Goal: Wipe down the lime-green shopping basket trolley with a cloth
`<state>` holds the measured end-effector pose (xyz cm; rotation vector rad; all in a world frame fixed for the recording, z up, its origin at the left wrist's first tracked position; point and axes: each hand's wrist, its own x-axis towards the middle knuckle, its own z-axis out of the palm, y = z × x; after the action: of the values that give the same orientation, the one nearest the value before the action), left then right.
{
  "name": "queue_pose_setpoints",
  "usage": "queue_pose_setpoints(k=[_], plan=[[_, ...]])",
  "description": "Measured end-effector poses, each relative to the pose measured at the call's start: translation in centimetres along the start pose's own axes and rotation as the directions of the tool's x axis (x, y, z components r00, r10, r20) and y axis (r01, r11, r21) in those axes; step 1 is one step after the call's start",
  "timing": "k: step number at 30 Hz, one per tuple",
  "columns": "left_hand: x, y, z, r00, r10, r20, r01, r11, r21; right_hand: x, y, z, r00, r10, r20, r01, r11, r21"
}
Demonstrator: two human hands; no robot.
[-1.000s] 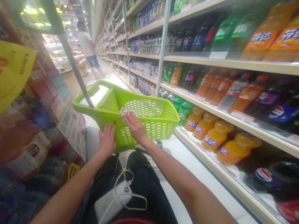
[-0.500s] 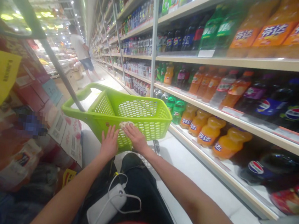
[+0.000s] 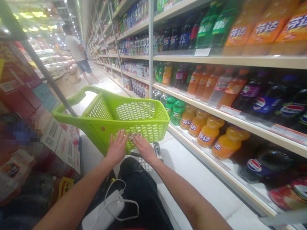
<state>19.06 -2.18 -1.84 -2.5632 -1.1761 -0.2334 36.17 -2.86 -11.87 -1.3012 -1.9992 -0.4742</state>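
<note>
A lime-green plastic shopping basket (image 3: 152, 128) with a mesh wall stands tilted in front of my knees. My left hand (image 3: 117, 148) lies flat and open against its near wall, fingers spread. Right beside it, my right hand (image 3: 145, 147) presses a small whitish cloth (image 3: 132, 137) onto the lower part of the same wall; the fingers cover most of the cloth. The basket looks empty inside.
Shelves of soda bottles (image 3: 206, 133) run along the right. Stacked cartons and signs (image 3: 57, 138) crowd the left. A grey pole (image 3: 47, 78) slants up from the basket. Another person (image 3: 76, 50) stands far down the aisle. A white power bank (image 3: 101, 215) with a cable rests on my lap.
My right hand slid the cloth from the basket's rim down its near wall. My left hand shifted up and right beside it. The basket now sits further left in view.
</note>
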Motion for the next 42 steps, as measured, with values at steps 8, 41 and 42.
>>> queue_pose_setpoints(k=[8, 41, 42], plan=[[2.2, 1.3, -0.7, 0.999, 0.013, -0.032, -0.012, 1.0, 0.006, 3.0, 1.9, -4.8, 0.986, 0.062, -0.157, -0.067, 0.997, -0.027], [5.1, 7.7, -0.1, 0.971, 0.236, 0.045, -0.24, 0.967, 0.089, -4.8, 6.1, -4.1, 0.978, 0.149, -0.148, -0.162, 0.984, -0.076], [5.1, 7.7, -0.2, 0.971, 0.235, 0.043, -0.238, 0.967, 0.088, -4.4, 6.3, -5.0, 0.972, 0.15, -0.18, -0.166, 0.983, -0.075]])
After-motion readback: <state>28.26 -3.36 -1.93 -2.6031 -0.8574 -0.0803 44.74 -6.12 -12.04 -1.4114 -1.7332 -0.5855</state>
